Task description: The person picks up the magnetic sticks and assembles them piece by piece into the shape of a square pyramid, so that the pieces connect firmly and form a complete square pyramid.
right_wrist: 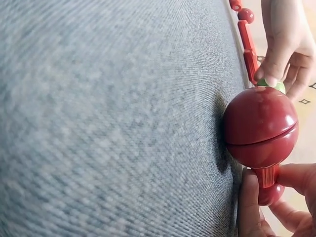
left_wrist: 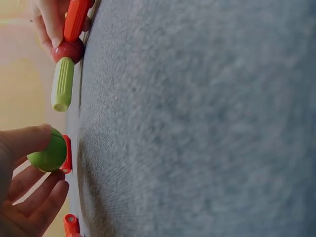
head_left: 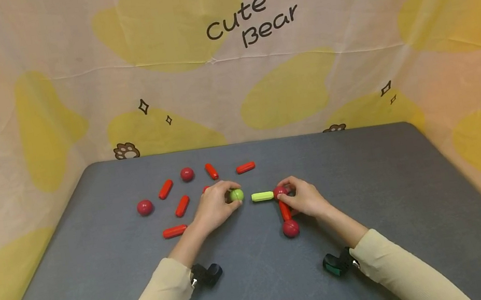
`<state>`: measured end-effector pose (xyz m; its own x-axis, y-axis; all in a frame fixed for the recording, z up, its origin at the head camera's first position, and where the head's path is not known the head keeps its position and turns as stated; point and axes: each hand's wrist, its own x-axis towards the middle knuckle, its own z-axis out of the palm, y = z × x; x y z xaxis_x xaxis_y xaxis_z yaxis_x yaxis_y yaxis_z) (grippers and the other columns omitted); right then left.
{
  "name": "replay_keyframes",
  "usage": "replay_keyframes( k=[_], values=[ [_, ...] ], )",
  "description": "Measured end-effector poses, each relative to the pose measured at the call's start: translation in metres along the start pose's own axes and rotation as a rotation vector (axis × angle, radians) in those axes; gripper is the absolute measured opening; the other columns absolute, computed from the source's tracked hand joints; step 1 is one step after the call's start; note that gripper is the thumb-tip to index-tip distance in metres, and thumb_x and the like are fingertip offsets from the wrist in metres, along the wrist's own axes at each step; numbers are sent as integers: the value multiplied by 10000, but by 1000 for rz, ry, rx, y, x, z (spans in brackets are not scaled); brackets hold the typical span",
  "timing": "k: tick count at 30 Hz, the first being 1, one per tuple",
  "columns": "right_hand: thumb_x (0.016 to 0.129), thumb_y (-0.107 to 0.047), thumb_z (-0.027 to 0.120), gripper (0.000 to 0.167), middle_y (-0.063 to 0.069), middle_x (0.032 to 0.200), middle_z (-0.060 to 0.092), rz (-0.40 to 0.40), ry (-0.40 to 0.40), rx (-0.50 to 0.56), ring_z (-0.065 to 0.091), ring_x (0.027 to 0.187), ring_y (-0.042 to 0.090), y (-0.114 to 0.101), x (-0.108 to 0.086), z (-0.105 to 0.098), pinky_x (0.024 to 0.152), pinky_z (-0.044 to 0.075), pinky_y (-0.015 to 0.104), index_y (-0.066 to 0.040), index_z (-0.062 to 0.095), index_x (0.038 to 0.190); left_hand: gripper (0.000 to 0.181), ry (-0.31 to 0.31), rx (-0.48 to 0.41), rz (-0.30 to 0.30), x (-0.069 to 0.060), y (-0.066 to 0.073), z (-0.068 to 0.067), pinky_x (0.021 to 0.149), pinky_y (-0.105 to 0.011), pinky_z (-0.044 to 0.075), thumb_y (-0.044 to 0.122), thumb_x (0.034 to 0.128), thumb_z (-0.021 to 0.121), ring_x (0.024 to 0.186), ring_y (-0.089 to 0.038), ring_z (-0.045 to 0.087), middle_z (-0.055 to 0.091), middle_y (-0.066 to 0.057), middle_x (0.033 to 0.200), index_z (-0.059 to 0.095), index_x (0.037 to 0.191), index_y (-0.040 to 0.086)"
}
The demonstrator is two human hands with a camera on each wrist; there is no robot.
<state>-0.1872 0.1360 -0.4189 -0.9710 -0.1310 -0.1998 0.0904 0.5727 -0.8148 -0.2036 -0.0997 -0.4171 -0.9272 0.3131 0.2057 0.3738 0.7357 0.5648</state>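
Between thumb and fingers my left hand (head_left: 215, 205) pinches a green ball (head_left: 236, 195), just above the tabletop. To its right, my right hand (head_left: 305, 196) holds a joined piece by its upper dark red ball (head_left: 280, 192) and the red rod (head_left: 285, 211). A yellow-green rod (head_left: 262, 196) sticks out leftward from that ball, its free end facing the green ball with a small gap. At the red rod's lower end sits another dark red ball (right_wrist: 260, 128), large in the right wrist view.
Several loose red rods (head_left: 182, 206) lie on the grey table (head_left: 100, 277) left of and behind my left hand. Two dark red balls (head_left: 145, 207) rest there too. A printed cloth (head_left: 277, 86) hangs behind the table.
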Motion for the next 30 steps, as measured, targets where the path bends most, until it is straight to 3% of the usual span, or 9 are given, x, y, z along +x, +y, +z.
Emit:
replay_keyframes(
  k=[20, 30],
  values=[
    [863, -152, 634, 329, 133, 1011, 606, -13, 22, -36, 576, 564, 134, 0, 4, 1, 512, 516, 277, -78, 546, 1172, 293, -41, -19, 16, 2, 8, 14, 681, -297, 474, 122, 735, 755, 748, -124, 581, 654, -12, 891, 680, 1017, 134],
    [866, -155, 627, 363, 146, 1072, 591, -10, 3, -49, 581, 600, 140, -1, 4, -1, 523, 519, 279, -82, 542, 1212, 308, -57, -18, 24, 2, 7, 13, 710, -312, 479, 139, 742, 756, 789, -135, 588, 651, -26, 934, 675, 1037, 117]
  ],
)
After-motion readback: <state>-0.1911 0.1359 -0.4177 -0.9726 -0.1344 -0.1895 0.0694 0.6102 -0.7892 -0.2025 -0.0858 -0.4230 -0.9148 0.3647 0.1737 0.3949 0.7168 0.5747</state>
